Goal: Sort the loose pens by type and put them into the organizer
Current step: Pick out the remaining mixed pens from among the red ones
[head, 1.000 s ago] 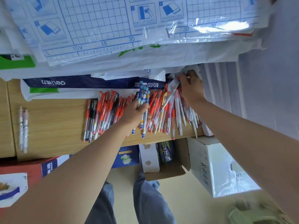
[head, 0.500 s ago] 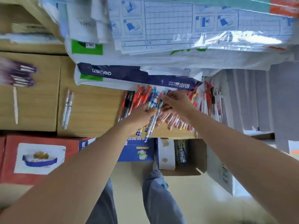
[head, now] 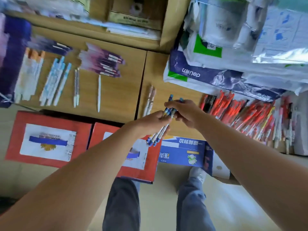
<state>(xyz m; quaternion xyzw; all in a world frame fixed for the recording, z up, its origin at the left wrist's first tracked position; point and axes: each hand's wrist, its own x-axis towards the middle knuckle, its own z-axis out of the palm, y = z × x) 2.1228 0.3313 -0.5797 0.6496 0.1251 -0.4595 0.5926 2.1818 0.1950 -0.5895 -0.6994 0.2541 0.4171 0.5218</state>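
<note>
Seen from a head-worn camera looking down, two bare arms reached over the front edge of a wooden desk [head: 116,90]. The left hand [head: 150,124] was curled around a small bundle of blue-patterned pens [head: 169,112], gripping it near the middle. The right hand [head: 185,112] pinched the same bundle nearer its far end. The bundle was held in the air and tilted, with its dark blue tips pointing down towards the person. To the right, a large loose pile of red pens [head: 246,112] lay on the desk beside a stack of wrapped paper reams [head: 208,75]. To the left, pens lay in separate groups: a pale pair [head: 150,100] just beside the hands, a single white pen [head: 99,94], purple pens [head: 103,64] and light blue pens [head: 55,80]. The picture was blurred at the left. Red boxes [head: 48,139] and a blue box [head: 185,154] stood below the desk edge.
</note>
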